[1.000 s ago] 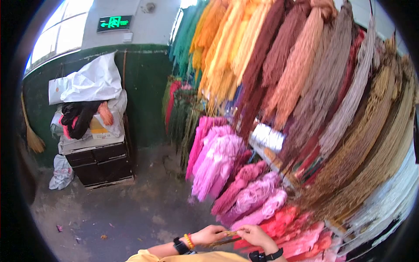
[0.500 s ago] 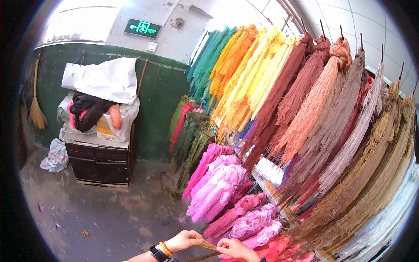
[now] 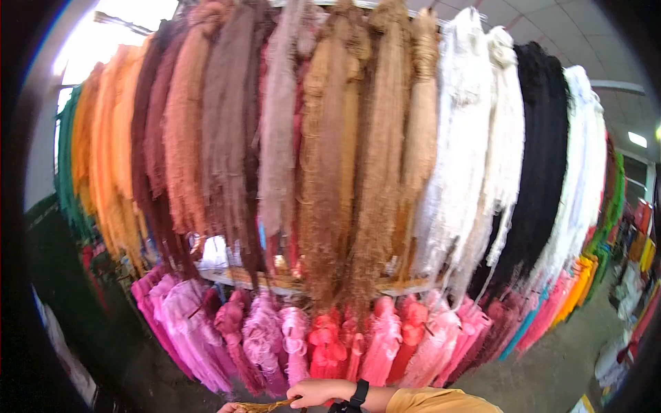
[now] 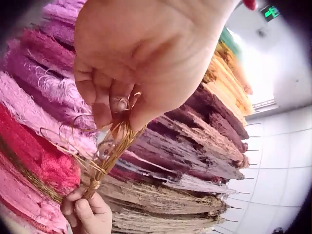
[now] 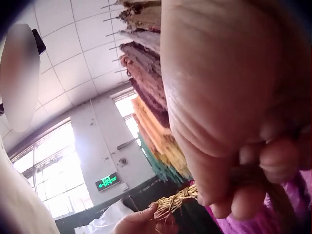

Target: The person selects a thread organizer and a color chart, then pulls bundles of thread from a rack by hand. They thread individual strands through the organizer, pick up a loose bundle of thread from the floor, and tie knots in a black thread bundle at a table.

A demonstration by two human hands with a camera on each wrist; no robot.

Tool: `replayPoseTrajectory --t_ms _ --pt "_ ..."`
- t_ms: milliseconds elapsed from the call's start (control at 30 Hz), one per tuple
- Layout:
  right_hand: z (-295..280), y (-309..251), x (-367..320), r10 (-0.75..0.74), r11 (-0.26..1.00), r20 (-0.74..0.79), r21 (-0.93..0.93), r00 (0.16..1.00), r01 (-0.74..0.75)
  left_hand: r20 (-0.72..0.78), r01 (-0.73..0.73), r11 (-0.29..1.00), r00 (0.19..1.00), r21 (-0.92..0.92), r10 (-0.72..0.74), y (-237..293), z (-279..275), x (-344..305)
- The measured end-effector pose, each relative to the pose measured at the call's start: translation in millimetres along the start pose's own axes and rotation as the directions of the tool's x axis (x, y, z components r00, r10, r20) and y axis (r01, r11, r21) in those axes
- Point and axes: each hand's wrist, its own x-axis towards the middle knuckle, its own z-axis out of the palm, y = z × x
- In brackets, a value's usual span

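A small bundle of golden-brown thread [image 4: 109,158] is stretched between the two hands, with loose looped ends at one side. The left hand [image 4: 141,63] pinches the looped end between thumb and fingers. The right hand [image 4: 87,214] grips the bundle lower down, beside a wrapped knot. In the head view the right hand [image 3: 317,392] shows at the bottom, while the left hand [image 3: 228,407] is mostly cut off by the frame's lower edge. The right wrist view shows the knotted thread between the right hand [image 5: 219,97] and the left hand's fingertips [image 5: 146,219].
A long rack of hanging yarn skeins fills the view ahead, with brown skeins [image 3: 330,138], white skeins [image 3: 461,124] and black skeins [image 3: 537,151] up top. Pink skeins [image 3: 193,316] and red skeins [image 3: 327,341] hang in a lower row close beyond the hands.
The head view has swung right, from the green wall and dark cabinet to the yarn rack. Both hands still hold the thread; they now sit lower and farther left in the head view.
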Motion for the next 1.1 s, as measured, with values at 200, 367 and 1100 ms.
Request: replayPoseTrajectory --t_ms 200,367,1100 --pt "-31 -13 -106 0.200 0.934 -0.164 0.331 0.966 -0.137 0.182 0.068 0.993 0.980 0.101 -0.085 -10 63 39" --pt "-27 35 -213 0.223 0.913 -0.463 0.408 0.858 -0.017 0.334 0.164 0.959 0.912 0.232 -0.236 -46 130 64" --pt "98 -28 -652 0.638 0.763 -0.698 0.520 -0.324 0.384 0.746 0.286 0.832 0.370 0.475 -0.553 -219 504 17"
